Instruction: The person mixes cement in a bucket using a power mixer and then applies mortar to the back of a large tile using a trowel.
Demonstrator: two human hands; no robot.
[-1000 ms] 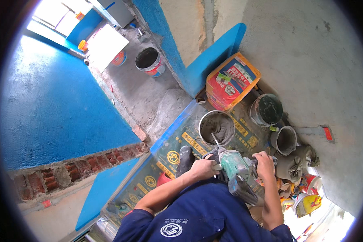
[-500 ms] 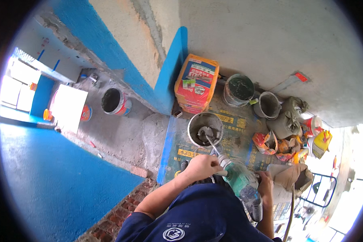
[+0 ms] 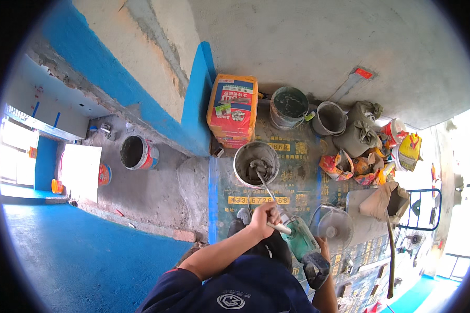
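Observation:
A green hand-held power mixer (image 3: 302, 238) with a dark rear end slants across in front of my body. My left hand (image 3: 267, 218) is closed around its pale side handle. On the right of the tool, my right hand (image 3: 324, 247) grips near its rear, its fingers mostly hidden behind the body. The metal mixing rod (image 3: 267, 188) runs forward and down into a white bucket (image 3: 237, 169) on the floor. Grey wet mortar (image 3: 258, 168) sits in the bucket around the rod's lower end, and the paddle is largely covered by it.
Behind the bucket stand an orange-red bag (image 3: 233, 112), a bucket of dark water (image 3: 289, 107) and a grey bucket (image 3: 329, 119) by the wall. Sacks (image 3: 356, 140) lie at right. A fan (image 3: 335, 229) stands right of the mixer. Printed sheeting (image 3: 297, 182) covers the floor.
The view has shifted, and the bucket and bags appear further left. The mixer's rear end has swung a little inward, uncovering the fan. Both hands keep their hold.

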